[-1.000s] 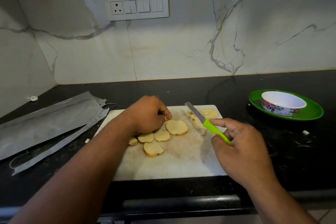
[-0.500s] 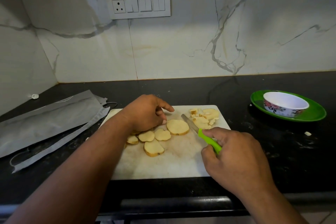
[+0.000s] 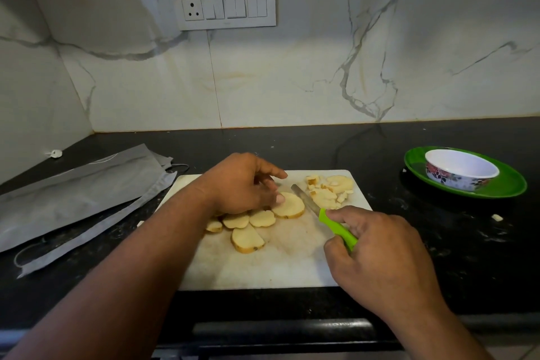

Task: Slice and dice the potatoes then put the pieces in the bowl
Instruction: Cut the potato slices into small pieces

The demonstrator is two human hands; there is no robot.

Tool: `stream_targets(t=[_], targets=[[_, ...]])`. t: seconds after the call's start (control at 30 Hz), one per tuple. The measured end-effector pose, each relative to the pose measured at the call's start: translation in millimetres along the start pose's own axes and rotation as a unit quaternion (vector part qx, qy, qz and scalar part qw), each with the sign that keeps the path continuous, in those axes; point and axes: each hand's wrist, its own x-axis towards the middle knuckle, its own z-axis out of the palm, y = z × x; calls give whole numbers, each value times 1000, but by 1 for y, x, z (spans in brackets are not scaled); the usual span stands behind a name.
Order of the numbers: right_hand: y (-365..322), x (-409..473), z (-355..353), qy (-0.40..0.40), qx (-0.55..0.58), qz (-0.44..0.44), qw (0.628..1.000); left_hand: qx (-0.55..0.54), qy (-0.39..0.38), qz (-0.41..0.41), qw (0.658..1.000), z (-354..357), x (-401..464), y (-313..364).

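Several potato slices (image 3: 247, 238) lie in the middle of a white cutting board (image 3: 263, 269). My left hand (image 3: 242, 183) hovers over them, its thumb touching the largest round slice (image 3: 289, 205). A heap of diced potato (image 3: 327, 188) sits at the board's far right corner. My right hand (image 3: 377, 254) grips a knife by its green handle (image 3: 337, 228); the blade (image 3: 302, 196) points up-left, between the round slice and the diced heap. The white floral bowl (image 3: 460, 169) stands at the right and looks empty.
The bowl sits on a green plate (image 3: 508, 184) on the black counter (image 3: 438, 242). A grey plastic bag (image 3: 79, 193) lies at the left. Small potato bits (image 3: 496, 217) are scattered right of the board. A switch panel (image 3: 225, 7) hangs on the marble wall.
My right hand drew the knife back from the diced heap toward the board's middle. My left hand's fingers uncurled and its thumb came onto the large round slice.
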Motion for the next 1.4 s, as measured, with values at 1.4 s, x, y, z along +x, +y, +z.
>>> stream_targets(t=[1.4], targets=[[-51,-16,-36,-77,-174,-40,981,115,-5,-54,992,11,1,20]])
